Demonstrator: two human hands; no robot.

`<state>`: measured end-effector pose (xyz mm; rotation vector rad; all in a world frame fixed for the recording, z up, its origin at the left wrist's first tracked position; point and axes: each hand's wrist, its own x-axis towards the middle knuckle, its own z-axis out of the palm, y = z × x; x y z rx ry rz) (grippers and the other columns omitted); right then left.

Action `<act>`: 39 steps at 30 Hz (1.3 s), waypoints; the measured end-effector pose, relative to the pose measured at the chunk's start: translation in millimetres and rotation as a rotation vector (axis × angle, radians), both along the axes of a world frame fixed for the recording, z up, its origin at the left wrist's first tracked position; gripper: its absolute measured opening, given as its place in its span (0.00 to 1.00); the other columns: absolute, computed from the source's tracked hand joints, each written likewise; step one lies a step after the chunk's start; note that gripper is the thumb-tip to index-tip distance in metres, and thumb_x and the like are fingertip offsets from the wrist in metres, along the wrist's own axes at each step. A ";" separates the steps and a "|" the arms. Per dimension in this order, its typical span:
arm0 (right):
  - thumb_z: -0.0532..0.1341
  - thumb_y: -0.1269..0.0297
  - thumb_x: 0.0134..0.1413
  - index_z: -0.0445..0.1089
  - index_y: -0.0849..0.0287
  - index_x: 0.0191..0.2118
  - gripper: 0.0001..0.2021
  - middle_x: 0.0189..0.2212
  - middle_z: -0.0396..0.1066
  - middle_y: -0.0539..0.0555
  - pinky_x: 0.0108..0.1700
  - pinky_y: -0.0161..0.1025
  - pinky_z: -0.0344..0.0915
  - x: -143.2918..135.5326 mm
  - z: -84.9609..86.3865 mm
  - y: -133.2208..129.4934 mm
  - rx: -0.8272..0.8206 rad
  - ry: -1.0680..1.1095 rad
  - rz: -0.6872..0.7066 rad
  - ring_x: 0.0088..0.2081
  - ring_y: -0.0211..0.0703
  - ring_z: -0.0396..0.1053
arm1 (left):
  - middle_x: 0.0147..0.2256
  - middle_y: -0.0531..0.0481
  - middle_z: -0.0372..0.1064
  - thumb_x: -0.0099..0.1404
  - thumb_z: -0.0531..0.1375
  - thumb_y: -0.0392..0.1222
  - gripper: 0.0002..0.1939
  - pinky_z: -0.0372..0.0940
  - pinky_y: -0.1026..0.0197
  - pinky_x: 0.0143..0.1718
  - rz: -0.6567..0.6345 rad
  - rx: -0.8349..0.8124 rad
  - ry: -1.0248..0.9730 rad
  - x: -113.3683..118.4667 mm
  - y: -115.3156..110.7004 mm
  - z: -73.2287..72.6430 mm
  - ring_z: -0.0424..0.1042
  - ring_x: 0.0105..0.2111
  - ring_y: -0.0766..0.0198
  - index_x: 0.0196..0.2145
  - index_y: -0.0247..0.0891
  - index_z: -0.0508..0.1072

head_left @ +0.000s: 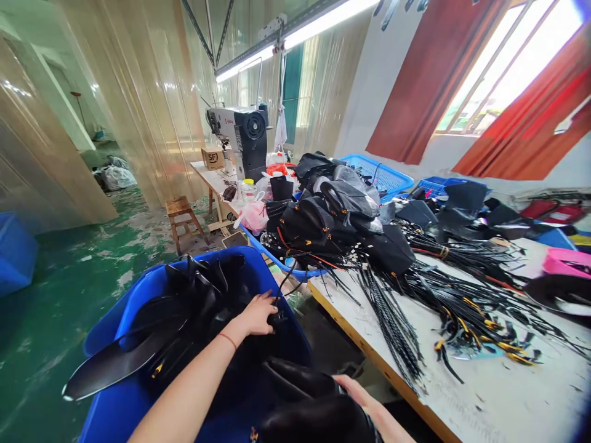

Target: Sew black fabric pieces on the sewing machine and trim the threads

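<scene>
My left hand (257,315) reaches over the blue bin (302,344) near its right rim. Its fingers bend around the end of a thin black strap (280,289), partly hidden by the hand. At the bottom of the view my right hand (357,394) grips a black leather-like bag (314,418) by its edge; most of its fingers are out of sight. The bag is held above the bin's near end. Dark black pieces (203,286) fill the bin's far part, and a long black flap (124,363) hangs over the left rim.
A worktable (489,394) to the right carries bundled black straps (392,320) with yellow ends. A heap of black bags (318,215) rests in a blue basket beside it. Beyond stand a sewing machine (249,135) and a wooden stool (182,215). Another blue bin (16,252) is at far left.
</scene>
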<state>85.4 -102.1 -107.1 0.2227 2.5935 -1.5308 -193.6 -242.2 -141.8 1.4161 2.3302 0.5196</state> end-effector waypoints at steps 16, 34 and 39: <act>0.63 0.65 0.56 0.68 0.55 0.23 0.11 0.26 0.68 0.50 0.35 0.36 0.63 -18.1 -8.6 -54.4 0.615 0.435 0.637 0.28 0.39 0.67 | 0.55 0.43 0.68 0.65 0.61 0.51 0.20 0.61 0.50 0.57 0.500 0.043 -0.324 68.1 -192.7 42.3 0.67 0.56 0.52 0.51 0.41 0.70; 0.72 0.71 0.34 0.57 0.59 0.58 0.41 0.53 0.67 0.61 0.33 0.36 0.67 -156.0 20.5 -145.2 0.533 0.163 1.124 0.37 0.51 0.77 | 0.26 0.57 0.69 0.62 0.65 0.43 0.08 0.65 0.62 0.29 0.213 -0.216 -0.496 54.5 -206.5 -1.4 0.68 0.25 0.68 0.32 0.35 0.73; 0.74 0.71 0.33 0.39 0.54 0.70 0.60 0.61 0.56 0.67 0.41 0.40 0.70 -171.5 49.7 -161.5 0.423 0.211 1.009 0.44 0.57 0.76 | 0.20 0.59 0.65 0.55 0.63 0.40 0.05 0.64 0.63 0.29 0.229 -0.208 -0.569 35.1 -237.7 27.4 0.65 0.25 0.65 0.23 0.42 0.72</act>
